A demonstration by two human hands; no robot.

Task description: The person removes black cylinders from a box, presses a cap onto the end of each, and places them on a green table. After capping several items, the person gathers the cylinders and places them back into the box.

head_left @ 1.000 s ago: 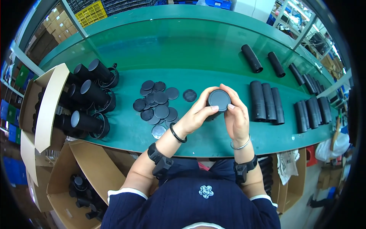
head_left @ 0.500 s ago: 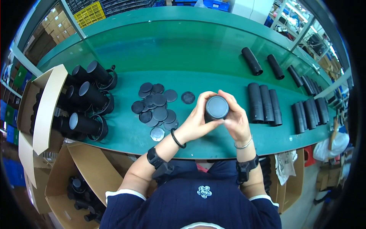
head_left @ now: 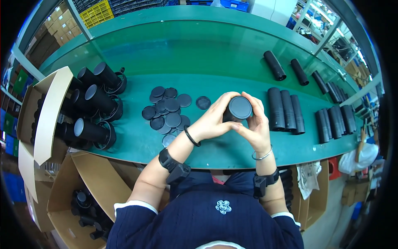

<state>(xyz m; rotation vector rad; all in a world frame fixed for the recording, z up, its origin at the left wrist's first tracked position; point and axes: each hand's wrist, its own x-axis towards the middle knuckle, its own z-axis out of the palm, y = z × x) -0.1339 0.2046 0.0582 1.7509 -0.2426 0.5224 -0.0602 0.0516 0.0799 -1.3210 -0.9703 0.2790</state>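
Above the green worktable, I hold a black cylinder (head_left: pixel 240 108) with a round, flat black cap facing up. My left hand (head_left: pixel 216 118) is closed around its left side, thumb across the near side. On the other side my right hand (head_left: pixel 258 129) curves around it, its thumb meeting the left thumb just below the cap. The cylinder's lower part is hidden by my hands. Left of my hands lies a loose pile of flat black discs (head_left: pixel 172 120). One separate disc (head_left: pixel 203 103) with a raised rim rests between the pile and my left hand.
Capped black cylinders (head_left: pixel 95 99) with ring-shaped parts stand by a cardboard box (head_left: pixel 53 116) at left. Black tubes (head_left: pixel 276 108) lie in groups at right, with others (head_left: pixel 274 65) farther back. Below the table edge, an open carton (head_left: pixel 97 176) holds black parts.
Both hands and the cylinder have moved slightly up and to the right. My right thumb now reaches farther across the cylinder's near side. The discs and tubes keep their arrangement.
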